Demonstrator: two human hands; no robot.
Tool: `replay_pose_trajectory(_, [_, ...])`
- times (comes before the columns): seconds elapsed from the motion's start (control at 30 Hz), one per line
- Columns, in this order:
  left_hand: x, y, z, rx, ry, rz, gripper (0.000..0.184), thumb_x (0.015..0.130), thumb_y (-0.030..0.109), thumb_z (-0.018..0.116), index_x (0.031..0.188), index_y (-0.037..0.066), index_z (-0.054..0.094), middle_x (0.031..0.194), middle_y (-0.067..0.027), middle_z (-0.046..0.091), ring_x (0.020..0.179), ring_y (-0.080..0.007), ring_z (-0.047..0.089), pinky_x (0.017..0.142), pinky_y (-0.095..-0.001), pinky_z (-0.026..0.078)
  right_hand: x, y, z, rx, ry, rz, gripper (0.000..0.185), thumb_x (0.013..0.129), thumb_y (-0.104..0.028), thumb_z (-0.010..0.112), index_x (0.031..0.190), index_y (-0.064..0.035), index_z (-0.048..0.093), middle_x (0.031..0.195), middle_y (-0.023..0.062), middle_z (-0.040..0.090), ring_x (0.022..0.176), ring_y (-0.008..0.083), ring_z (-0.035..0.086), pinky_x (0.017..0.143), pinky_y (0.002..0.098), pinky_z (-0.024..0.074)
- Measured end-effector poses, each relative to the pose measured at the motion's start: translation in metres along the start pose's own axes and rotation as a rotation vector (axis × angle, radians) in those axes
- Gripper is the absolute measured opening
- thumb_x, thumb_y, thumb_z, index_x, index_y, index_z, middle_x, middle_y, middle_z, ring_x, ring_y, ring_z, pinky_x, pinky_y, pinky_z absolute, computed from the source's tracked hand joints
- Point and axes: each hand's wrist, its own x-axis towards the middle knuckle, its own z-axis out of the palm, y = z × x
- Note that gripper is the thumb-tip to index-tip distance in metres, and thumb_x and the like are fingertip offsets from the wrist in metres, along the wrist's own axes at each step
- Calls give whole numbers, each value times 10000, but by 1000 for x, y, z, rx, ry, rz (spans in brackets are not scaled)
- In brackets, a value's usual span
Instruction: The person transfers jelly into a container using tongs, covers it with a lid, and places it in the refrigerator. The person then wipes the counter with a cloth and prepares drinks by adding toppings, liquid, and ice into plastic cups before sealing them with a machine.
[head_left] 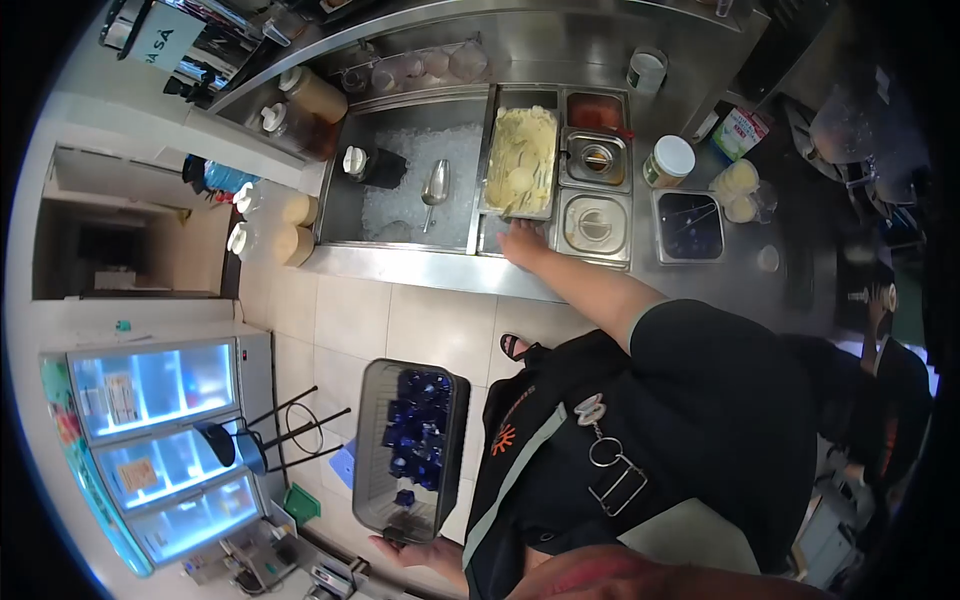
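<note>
- Our right hand (520,243) meets the near end of the tub (488,165) of pale creamy food (523,150), fingers bent at its edge; we cannot tell whether they grip.
- Just left of that hand lies the ice well (345,215), its scoop (435,187) on the ice (handle pointing our way).
- To its right sits a lidded steel pan (597,226), leaving little sideways room; the counter's front edge (400,268) runs beneath our forearm.
- Our left hand (420,555) is open, palm up, against the near end of the grey bin (375,450), supporting it.
- Inside, away from that hand, glossy dark-blue pieces (420,420) crowd the right side (one sits apart, nearer us).
- Beyond the bin's far rim, open tiled floor (350,320) reaches the counter; our torso is close on its right, and a stool (290,435) stands to its left.
</note>
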Motion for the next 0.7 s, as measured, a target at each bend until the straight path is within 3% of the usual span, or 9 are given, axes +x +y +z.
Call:
replay_pose_trajectory(0.03, [26,4,-1,-61,-4,9,586,946,435,465,1227,-67,577,1291,-196,558,1195,-308,528,1027,-446,393,9,-5,2,-15,68,33,729,974,-443,399,1466,67,230,1529,247,262,1430,380,232,1152,500,215])
replay_pose_trajectory(0.13, [95,28,12,1,-117,57,567,939,462,524,1266,-1,546,1302,-130,545,1171,-252,526,999,-415,405,40,-17,-1,29,181,148,752,961,-438,445,1462,76,221,1524,240,269,1429,379,225,1134,522,227])
replay_pose_trajectory(0.2, [149,36,12,20,-88,109,538,957,426,510,1274,-9,539,1319,-142,533,1189,-252,516,1015,-408,401,53,-15,3,82,220,197,767,957,-431,459,1473,70,193,1547,228,218,1439,372,203,1142,518,215])
replay_pose_trajectory(0.27, [197,34,12,158,-126,399,523,962,375,519,1312,-13,513,1334,-167,525,1179,-255,529,1020,-402,402,45,-17,-1,77,157,191,801,952,-438,471,1496,45,139,1577,213,139,1461,365,145,1159,521,177])
replay_pose_trajectory(0.33, [223,35,38,410,-195,706,517,968,338,466,1193,-112,580,1289,-235,559,1179,-325,537,1040,-463,402,37,-22,-9,48,112,194,827,945,-448,478,1513,18,98,1593,201,85,1476,359,86,1173,526,135])
replay_pose_trajectory(0.4, [230,44,80,-107,-178,179,512,969,324,460,1190,-124,573,1290,-239,556,1187,-330,533,1042,-474,398,36,-21,-16,78,110,215,846,936,-451,491,1519,3,79,1599,195,59,1483,351,48,1176,533,118])
replay_pose_trajectory(0.6, [236,30,119,-85,-225,153,491,971,309,459,1185,-118,576,1282,-225,559,1191,-334,531,1042,-477,396,74,-8,-5,243,158,322,872,929,-430,500,1518,-3,20,1603,182,23,1486,330,21,1177,527,117])
replay_pose_trajectory(0.67, [238,24,122,-78,-240,129,486,969,306,466,1182,-116,579,1276,-221,563,1187,-332,533,1038,-473,400,76,-3,4,198,316,348,717,931,-390,474,1481,14,255,1534,230,275,1417,371,277,1126,541,263])
replay_pose_trajectory(0.7, [242,23,115,-28,-263,131,483,967,306,474,1177,-115,583,1271,-222,566,1182,-331,535,1034,-469,403,78,-1,2,203,309,363,717,931,-390,474,1481,14,255,1534,230,275,1417,371,277,1126,541,263])
